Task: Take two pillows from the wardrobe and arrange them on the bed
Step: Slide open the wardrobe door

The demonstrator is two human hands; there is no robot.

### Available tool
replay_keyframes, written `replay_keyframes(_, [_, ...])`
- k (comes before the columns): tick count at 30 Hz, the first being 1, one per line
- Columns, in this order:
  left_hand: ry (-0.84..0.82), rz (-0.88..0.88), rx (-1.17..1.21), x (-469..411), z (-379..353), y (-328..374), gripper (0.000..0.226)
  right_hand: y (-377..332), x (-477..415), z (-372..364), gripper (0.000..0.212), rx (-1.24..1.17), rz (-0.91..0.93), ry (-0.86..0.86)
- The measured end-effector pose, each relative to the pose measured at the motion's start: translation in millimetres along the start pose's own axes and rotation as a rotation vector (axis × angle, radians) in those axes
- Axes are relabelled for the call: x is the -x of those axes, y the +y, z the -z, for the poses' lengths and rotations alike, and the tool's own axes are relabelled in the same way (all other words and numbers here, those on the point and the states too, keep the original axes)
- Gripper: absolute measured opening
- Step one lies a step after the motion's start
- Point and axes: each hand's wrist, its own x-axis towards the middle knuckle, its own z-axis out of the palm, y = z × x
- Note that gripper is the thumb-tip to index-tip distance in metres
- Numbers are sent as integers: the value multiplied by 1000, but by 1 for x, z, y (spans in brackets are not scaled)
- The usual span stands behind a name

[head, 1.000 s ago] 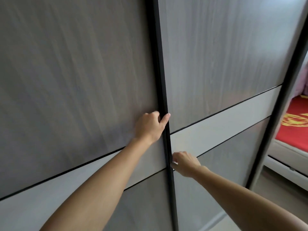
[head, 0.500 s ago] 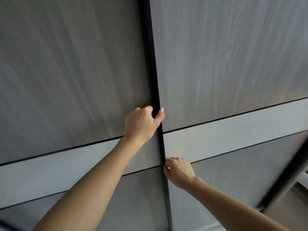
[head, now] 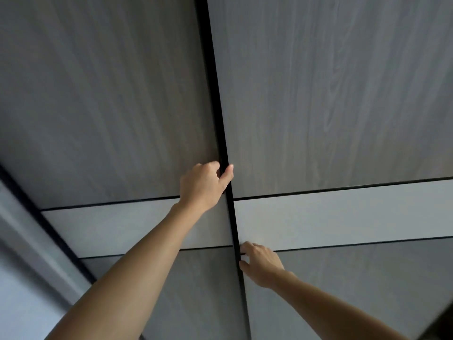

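The wardrobe fills the view, with two grey wood-grain sliding doors, the left door (head: 110, 114) and the right door (head: 338, 106), meeting at a black vertical strip (head: 212, 94). A pale band crosses both doors. My left hand (head: 204, 186) is curled around the black strip at mid height, thumb on its right side. Lower down, my right hand (head: 262, 265) hooks its fingertips onto the same strip from the right. The doors are closed at the strip. No pillow and no bed show.
At the left, the wardrobe's dark outer frame (head: 46, 222) runs diagonally, with a pale wall (head: 17, 290) beyond it. A dark blurred shape sits in the bottom right corner.
The view has swung left and upward. The red-covered bed at the right has left the frame and the wardrobe's left frame has appeared. Both hands stay on the black strip.
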Motion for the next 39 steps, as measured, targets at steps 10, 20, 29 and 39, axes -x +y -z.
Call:
replay_keyframes(10, [-49,36,5,11,67,-122,54,-94,-36,-34,33,52,-30,21])
replay_keyframes(20, [-38,145,-47,29,125,-230,52,-161,-57,-56,21,125,-21,64])
replay_keyframes(29, [-45,183,-432,51,170,-282,37,-218,-80,-75,24,144,68,37])
replay_keyframes(39, [-102,236,-474,66,189,-321,26,-226,-85,-74,25,145,69,116])
